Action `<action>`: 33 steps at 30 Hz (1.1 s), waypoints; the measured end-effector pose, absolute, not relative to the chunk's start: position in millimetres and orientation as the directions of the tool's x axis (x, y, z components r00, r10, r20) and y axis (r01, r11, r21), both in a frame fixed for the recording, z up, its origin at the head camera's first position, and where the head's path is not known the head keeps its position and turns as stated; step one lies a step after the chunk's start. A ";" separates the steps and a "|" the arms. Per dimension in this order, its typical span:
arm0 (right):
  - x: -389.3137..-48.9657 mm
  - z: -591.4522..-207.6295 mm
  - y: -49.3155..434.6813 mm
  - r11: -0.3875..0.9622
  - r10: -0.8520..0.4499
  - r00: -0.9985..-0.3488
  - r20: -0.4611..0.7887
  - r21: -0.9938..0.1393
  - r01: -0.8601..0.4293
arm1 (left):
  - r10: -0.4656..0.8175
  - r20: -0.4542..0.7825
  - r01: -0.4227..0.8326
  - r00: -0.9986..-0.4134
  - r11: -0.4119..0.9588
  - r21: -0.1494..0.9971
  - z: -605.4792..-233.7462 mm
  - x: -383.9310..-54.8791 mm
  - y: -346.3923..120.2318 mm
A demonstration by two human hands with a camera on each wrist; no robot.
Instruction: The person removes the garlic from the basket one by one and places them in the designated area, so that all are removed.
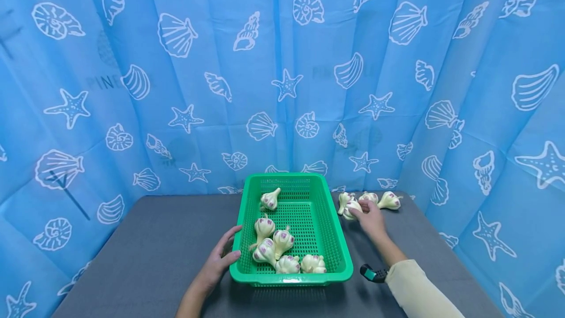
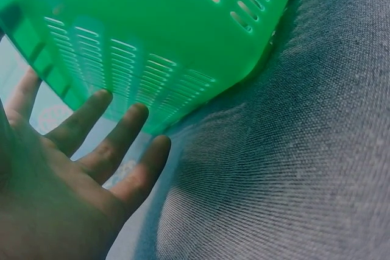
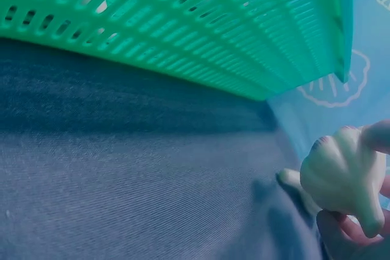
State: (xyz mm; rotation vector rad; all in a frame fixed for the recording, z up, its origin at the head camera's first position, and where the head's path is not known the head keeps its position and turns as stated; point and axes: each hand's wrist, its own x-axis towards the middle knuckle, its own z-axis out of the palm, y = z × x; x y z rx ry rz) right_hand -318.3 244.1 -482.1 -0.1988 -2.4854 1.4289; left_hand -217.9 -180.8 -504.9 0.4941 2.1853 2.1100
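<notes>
A green plastic basket (image 1: 343, 259) with slotted walls stands on the grey table. Several white garlic bulbs with purple marks, among them one garlic bulb (image 1: 269, 199) near the back, lie inside it. My left hand (image 1: 217, 262) is at the basket's left side; in the left wrist view its fingers (image 2: 116, 141) are spread and nearly straight by the slotted wall. Right of the basket, my right hand (image 1: 372, 218) grips a garlic bulb (image 3: 341, 178) between thumb and fingers. Other garlic bulbs (image 1: 390, 200) lie around that hand at the table's back right.
The grey cloth-covered table (image 1: 176, 239) reaches back to a blue curtain (image 1: 282, 112) printed with white shells and starfish. A dark band with a green part (image 1: 374, 274) is on the right wrist, below a cream sleeve (image 1: 419, 288).
</notes>
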 end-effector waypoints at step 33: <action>-316.5 -493.3 256.0 0.617 0.138 -0.966 0.218 -0.782 -0.088 | 0.256 0.152 0.161 -0.955 0.013 0.987 -504.9 -218.5 -180.1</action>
